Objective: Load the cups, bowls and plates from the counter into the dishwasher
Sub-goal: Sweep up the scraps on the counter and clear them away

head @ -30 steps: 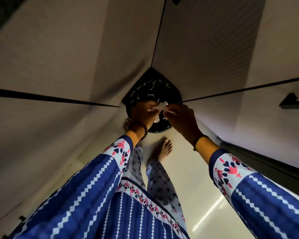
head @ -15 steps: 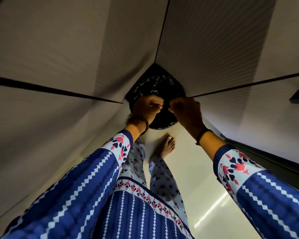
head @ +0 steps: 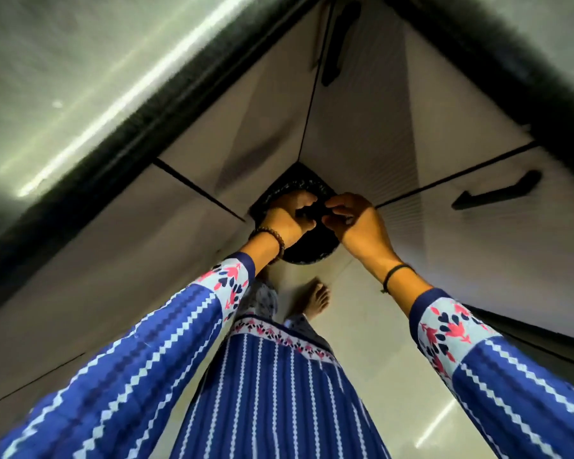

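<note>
The person is standing in the inner corner of a kitchen, looking straight down. A round black bin (head: 307, 251) is sitting on the floor (head: 378, 359) at the far end, tucked into the corner where two runs of pale cabinet doors (head: 113, 253) are meeting. Both hands are working just above its mouth. The left hand (head: 289, 215) and the right hand (head: 355, 223) are each closing their grip, fingers curled, on a dark strip (head: 315, 212) stretched between them (too small and shadowed to name). The hands are covering much of the bin's opening. A beaded bracelet (head: 272, 236) is circling the left wrist and a thin black band (head: 395, 273) the right. A bare foot (head: 315, 298) is resting on the floor just near of the bin. The bench (head: 80, 77) is running along the far left with a black edge. A black handle (head: 497, 193) is sitting on a right-hand door. Where the cups, bowls and plates are lying I cannot tell from this view.
</note>
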A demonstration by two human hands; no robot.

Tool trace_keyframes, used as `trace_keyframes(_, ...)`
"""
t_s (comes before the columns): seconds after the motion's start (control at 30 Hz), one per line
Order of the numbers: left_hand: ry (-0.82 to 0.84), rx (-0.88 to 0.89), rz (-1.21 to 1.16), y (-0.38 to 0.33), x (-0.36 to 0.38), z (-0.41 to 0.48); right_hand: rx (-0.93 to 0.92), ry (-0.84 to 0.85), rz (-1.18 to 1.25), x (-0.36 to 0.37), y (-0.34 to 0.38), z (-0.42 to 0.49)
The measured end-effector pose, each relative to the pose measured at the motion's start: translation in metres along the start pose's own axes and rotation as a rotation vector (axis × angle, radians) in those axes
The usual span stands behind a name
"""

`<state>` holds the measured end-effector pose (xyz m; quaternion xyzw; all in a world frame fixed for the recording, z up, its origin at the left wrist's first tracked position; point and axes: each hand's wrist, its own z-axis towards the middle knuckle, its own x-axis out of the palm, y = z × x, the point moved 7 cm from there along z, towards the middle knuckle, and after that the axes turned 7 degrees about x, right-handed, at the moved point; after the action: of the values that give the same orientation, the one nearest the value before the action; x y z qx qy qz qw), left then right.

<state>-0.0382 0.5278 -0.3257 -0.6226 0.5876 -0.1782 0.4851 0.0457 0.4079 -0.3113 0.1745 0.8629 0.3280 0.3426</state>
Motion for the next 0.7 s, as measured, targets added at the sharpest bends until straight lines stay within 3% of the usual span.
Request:
trace_keyframes(0.37,-0.146,0.272,0.047,-0.150,-0.071,-0.104,-0.246,-0.019,0.135,-0.073,0.101,-0.117)
trace_keyframes(0.7,-0.313,0.530,0.202,-0.261,-0.117,-0.129,-0.472,-0.100,0.122,-0.142,0.201,-0.160)
